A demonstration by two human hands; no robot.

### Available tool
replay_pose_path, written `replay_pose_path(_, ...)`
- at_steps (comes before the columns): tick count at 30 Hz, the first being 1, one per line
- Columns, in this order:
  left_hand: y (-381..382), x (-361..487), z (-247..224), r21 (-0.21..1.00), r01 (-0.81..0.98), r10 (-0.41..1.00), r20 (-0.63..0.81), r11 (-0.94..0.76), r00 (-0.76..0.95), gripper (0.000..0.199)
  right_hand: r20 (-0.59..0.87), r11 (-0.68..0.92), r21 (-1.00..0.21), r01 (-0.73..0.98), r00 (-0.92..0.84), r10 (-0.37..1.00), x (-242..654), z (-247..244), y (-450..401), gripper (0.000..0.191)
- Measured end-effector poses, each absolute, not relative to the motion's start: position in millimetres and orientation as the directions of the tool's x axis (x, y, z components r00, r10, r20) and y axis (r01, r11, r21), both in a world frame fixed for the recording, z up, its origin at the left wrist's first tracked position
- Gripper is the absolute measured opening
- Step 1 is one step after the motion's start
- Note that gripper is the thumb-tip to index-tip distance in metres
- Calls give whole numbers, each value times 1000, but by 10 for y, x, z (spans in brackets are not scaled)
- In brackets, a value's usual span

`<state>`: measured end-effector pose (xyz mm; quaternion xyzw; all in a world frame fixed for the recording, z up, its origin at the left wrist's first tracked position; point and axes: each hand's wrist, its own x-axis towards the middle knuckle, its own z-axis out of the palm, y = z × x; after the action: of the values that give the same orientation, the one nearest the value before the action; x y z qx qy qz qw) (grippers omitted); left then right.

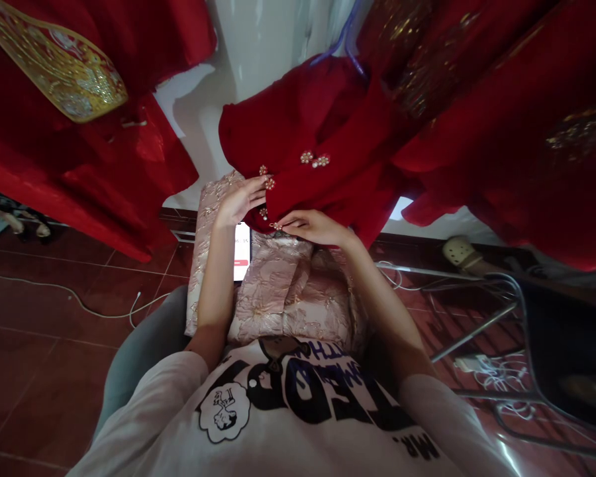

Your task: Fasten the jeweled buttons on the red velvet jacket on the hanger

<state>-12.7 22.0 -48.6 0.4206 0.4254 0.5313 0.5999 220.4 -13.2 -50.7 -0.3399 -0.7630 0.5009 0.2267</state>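
Note:
A red cloth garment (318,132) is raised in front of me, its edge trimmed with small pearl-and-gold flower fasteners (267,182). My left hand (241,202) grips that edge from the left, with its fingers beside the upper fasteners. My right hand (310,227) comes in from the right, its fingertips pinching the lower edge near another fastener (276,226). Beneath both hands, a pink brocade cloth (278,285) lies folded on my lap. A phone (242,252) with a lit screen stands partly hidden behind my left forearm.
Red garments (516,152) hang close at upper right, and another with a gold embroidered panel (54,59) hangs at upper left. A black chair (566,344) with metal legs stands at right. A white cable (84,306) crosses the red tile floor at left.

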Motion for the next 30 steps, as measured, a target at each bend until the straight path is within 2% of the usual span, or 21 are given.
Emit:
replay_pose_path(5, 226, -15, -499, 964, -259, 996, -75, 61, -44, 3, 9, 276, -919, 283, -683, 730, 2213, -498, -128, 34)
replay_pose_path(9, 218, 90, -474, 973, -227, 985, -81, 45, -153, 15, 10, 290, -911, 295, -686, 728, 2232, -480, -125, 36)
replay_pose_path(14, 194, 138, -428, 976, -216, 980, -70, 28, -187, 20, 1, 292, -904, 313, -680, 733, 2268, -453, -129, 37)
replay_pose_path(21, 204, 27, -478, 966, -257, 996, -57, 38, -67, 9, -29, 268, -904, 332, -673, 739, 2303, -422, -122, 32)
replay_pose_path(25, 214, -65, -474, 956, -270, 993, -118, 119, 20, 17, -28, 271, -903, 334, -674, 739, 2333, -386, -118, 30)
replay_pose_path(30, 200, -120, -465, 959, -238, 988, -148, 153, 37, 14, -34, 266, -901, 342, -668, 743, 2339, -365, -131, 28)
